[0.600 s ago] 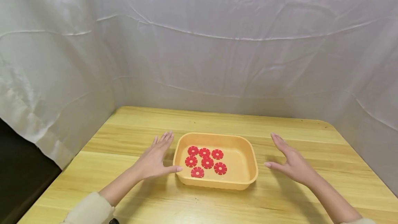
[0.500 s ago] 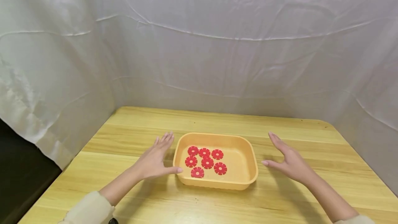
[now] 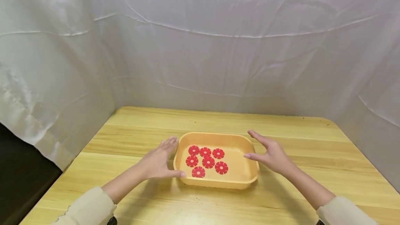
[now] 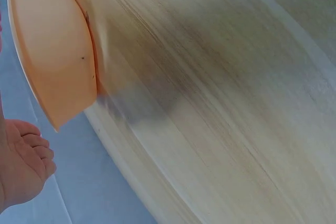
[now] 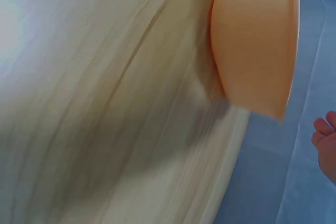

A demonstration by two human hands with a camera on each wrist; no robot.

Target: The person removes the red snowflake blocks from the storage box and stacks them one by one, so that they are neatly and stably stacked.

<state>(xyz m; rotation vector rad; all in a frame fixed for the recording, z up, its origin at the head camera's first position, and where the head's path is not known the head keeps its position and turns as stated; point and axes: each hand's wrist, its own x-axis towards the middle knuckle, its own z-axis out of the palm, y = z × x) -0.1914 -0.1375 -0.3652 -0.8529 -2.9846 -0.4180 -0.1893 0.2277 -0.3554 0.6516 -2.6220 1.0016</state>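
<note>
An orange rectangular tray with rounded corners stands on the wooden table, holding several red notched plastic discs. At its left end is my left hand, fingers extended along the outside and thumb over the front-left rim. My right hand is by the right end, its thumb reaching over the rim and its straight fingers angled toward the back corner. In the left wrist view the tray's side wall rises near the hand. The right wrist view shows the opposite wall and part of the right hand.
The wooden table has rounded far corners. A pale cloth curtain hangs behind it and along both sides. Something black shows past the table's left edge.
My right hand has moved left to the tray's right rim. My left hand has shifted slightly right, closer against the tray. The tray and discs stay in place.
</note>
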